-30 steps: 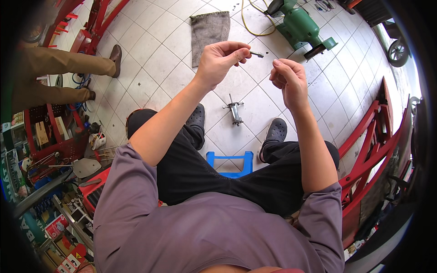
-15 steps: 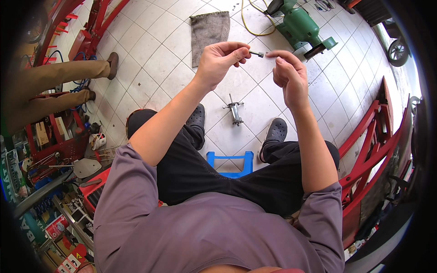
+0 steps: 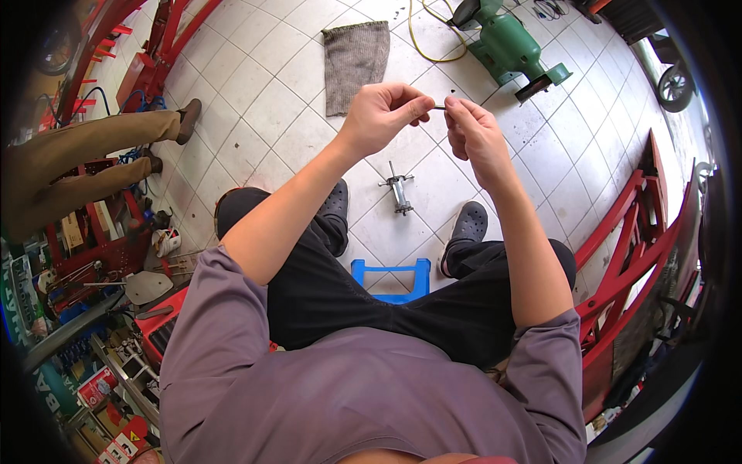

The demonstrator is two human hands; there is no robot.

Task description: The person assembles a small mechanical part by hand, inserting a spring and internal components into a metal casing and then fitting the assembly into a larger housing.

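Between both hands, above the floor, is a thin dark metal rod [image 3: 440, 107], of which only a short piece shows. My left hand [image 3: 384, 116] pinches one end between thumb and fingers. At its other end, the thumb and fingertips of my right hand [image 3: 473, 133] are closed on it. Most of the rod is hidden by the fingers. Below my hands, on the tiles between my feet, stands a small silver puller-like tool [image 3: 399, 193] with a central screw and side arms.
A green bench grinder [image 3: 510, 46] lies at the far right, near a yellow cord [image 3: 423, 51]. Beyond my left hand is a grey cloth [image 3: 356, 58]. A blue plastic stool [image 3: 390, 297] is beneath me. Red metal frames [image 3: 630, 232] flank both sides. Another person's legs [image 3: 100, 139] are at left.
My right hand has moved left and closed its fingers on the rod's free end, which showed a thicker tip before. My left hand has shifted slightly nearer and right.
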